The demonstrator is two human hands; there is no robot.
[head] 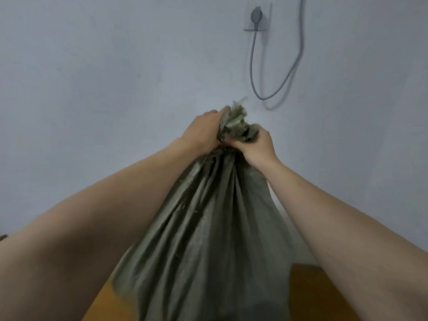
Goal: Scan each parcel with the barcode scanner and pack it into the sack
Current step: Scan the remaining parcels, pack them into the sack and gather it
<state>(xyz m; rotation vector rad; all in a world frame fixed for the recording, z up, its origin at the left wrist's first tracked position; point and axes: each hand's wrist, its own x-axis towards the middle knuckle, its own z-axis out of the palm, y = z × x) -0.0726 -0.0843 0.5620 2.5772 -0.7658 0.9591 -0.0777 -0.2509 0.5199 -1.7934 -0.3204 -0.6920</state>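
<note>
The sack (208, 239) is clenched at its gathered neck by the left grip (201, 130) and right grip (252, 147) above the bench (324, 293); packing is judged done, with parcels and scanner unseen.

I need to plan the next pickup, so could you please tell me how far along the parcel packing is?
Filling looks done: the sack has its mouth gathered shut. In hand: left hand and right hand grip its bunched neck. No parcels or scanner show, so what remains is unclear.

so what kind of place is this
Likely a plain indoor room, maybe a small packing spot: bare pale wall, a wall socket with a grey cable, a wooden table below the woven sack.
</note>
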